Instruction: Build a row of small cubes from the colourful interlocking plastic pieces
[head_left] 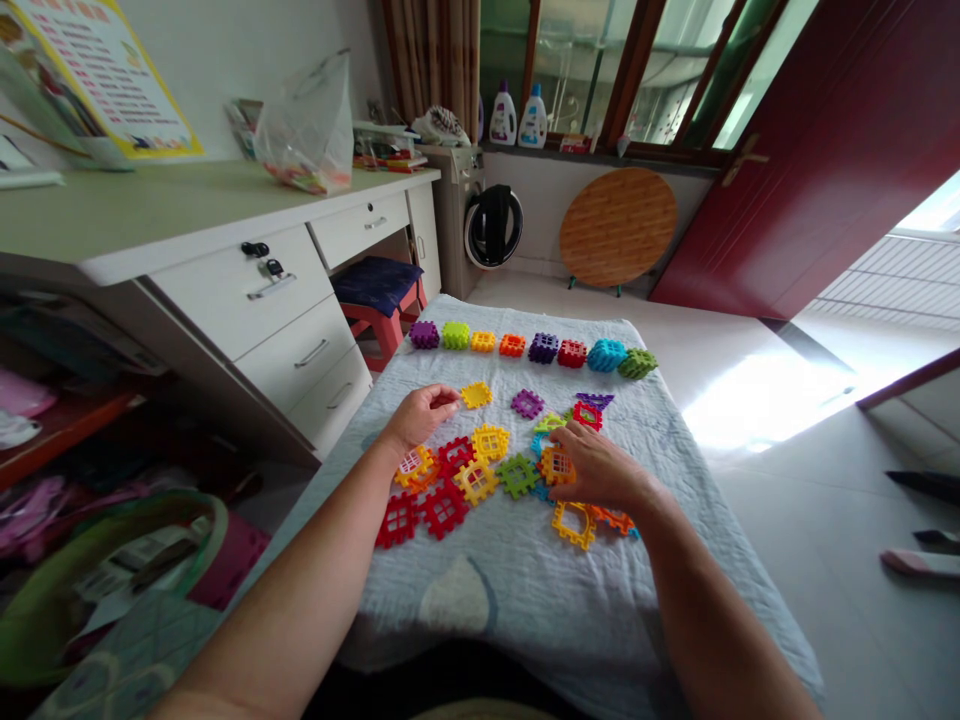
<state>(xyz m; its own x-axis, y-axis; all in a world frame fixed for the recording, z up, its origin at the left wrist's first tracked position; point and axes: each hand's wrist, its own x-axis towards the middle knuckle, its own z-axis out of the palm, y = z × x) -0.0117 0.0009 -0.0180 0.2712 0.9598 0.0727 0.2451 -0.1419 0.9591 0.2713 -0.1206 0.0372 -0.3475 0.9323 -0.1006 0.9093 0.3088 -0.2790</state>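
Flat plastic grid tiles in red, yellow, green, orange and purple lie scattered on a pale blue cloth (525, 580). My left hand (420, 413) reaches toward a yellow tile (475, 394), with its fingertips pinched at the tile's left edge. My right hand (596, 465) rests palm down on the pile, its fingers over an orange tile (555, 464) and beside a red tile (587, 414). A purple tile (527, 403) lies apart between the hands. A row of assembled cubes (532, 347) in several colours lines the cloth's far edge.
A white desk with drawers (300, 300) stands to the left, with a red stool (379, 315) under it. A round wooden tabletop (617, 225) leans on the far wall next to a red door (810, 150). A green basket (97, 580) sits at the lower left.
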